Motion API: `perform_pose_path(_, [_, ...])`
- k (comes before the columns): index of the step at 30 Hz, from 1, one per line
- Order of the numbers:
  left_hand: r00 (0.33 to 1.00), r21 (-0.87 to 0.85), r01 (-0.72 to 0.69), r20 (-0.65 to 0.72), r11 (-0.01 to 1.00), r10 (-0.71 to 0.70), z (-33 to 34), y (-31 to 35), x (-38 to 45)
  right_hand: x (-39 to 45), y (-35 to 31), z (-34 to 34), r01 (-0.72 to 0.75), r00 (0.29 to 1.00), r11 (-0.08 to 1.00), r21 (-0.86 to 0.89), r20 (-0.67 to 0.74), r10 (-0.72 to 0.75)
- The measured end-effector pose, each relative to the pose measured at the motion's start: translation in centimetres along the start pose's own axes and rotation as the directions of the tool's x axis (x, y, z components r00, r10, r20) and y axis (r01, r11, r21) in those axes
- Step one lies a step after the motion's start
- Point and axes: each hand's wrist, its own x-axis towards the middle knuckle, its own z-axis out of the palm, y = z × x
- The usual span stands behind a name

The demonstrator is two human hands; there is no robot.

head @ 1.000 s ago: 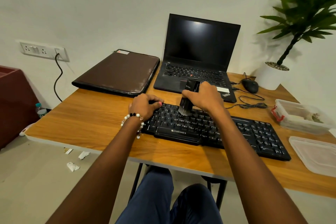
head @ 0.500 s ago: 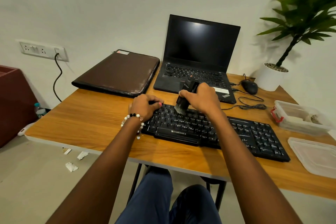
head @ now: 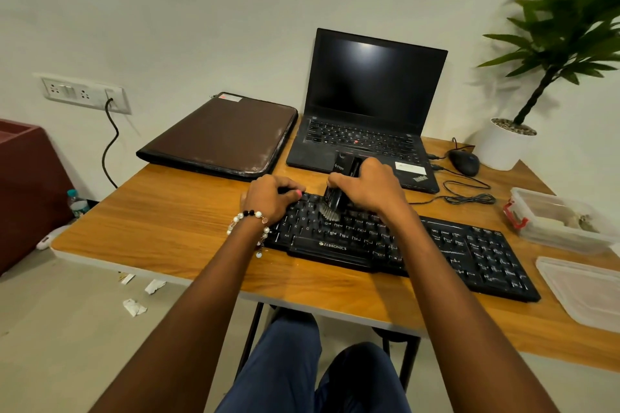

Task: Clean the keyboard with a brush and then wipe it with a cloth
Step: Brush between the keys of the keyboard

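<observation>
A black Zebronics keyboard [head: 446,248] lies across the wooden desk [head: 174,221]. My right hand [head: 369,186] grips a black brush [head: 337,191] upright, its grey bristles pressed on the upper left keys. My left hand [head: 268,198], with a bead bracelet at the wrist, rests curled over the keyboard's far left corner and holds it down. No cloth shows clearly in view.
Behind the keyboard stand an open black laptop [head: 365,111] and a brown sleeve [head: 221,137]. A mouse [head: 464,161] with its coiled cable, a potted plant [head: 506,144], a clear plastic box [head: 557,221] and its lid [head: 583,288] occupy the right side.
The brush and my right hand have slid left along the upper key rows. My left hand has stayed on the keyboard's left corner.
</observation>
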Motion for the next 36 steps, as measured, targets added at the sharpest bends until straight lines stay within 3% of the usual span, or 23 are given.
perform_pose_path(4, [1.000,-0.006,-0.001,0.000,1.000,0.001,0.0,0.2,-0.1,-0.6,-0.1,1.4,0.031,0.990,0.997,0.069,-0.137,-0.021])
perform_pose_path(7, [1.000,0.001,0.000,-0.008,1.000,0.000,0.0,0.1,-0.1,-1.4,0.2,1.4,0.093,0.994,0.992,0.090,-0.062,-0.088])
perform_pose_path(12, [1.000,0.010,-0.007,-0.012,1.000,0.007,-0.1,0.1,-0.1,-1.0,1.7,-1.8,0.055,0.995,0.992,0.112,0.073,-0.063])
perform_pose_path(17, [1.000,0.009,-0.003,-0.009,1.000,0.003,-0.2,0.2,-0.2,-0.8,3.6,-2.1,-0.034,0.978,0.990,0.137,-0.197,0.061])
perform_pose_path(19, [1.000,0.000,-0.003,0.002,1.000,0.003,-0.2,0.2,-0.2,-0.7,4.2,-1.7,-0.038,0.970,0.990,0.138,-0.231,0.070])
perform_pose_path(26, [1.000,0.006,0.005,-0.014,1.000,-0.005,-0.2,0.3,-0.2,-1.6,4.7,-0.6,-0.014,0.984,0.997,0.072,-0.177,0.027])
perform_pose_path(32, [1.000,0.007,0.018,-0.001,1.000,-0.018,-0.1,0.4,-0.2,-1.1,4.2,-2.9,-0.060,0.998,0.998,0.031,-0.025,0.061])
perform_pose_path(36, [1.000,0.015,0.023,0.001,1.000,-0.023,-0.1,0.4,-0.2,-1.2,3.3,-2.4,-0.068,0.972,0.995,0.074,-0.219,0.083])
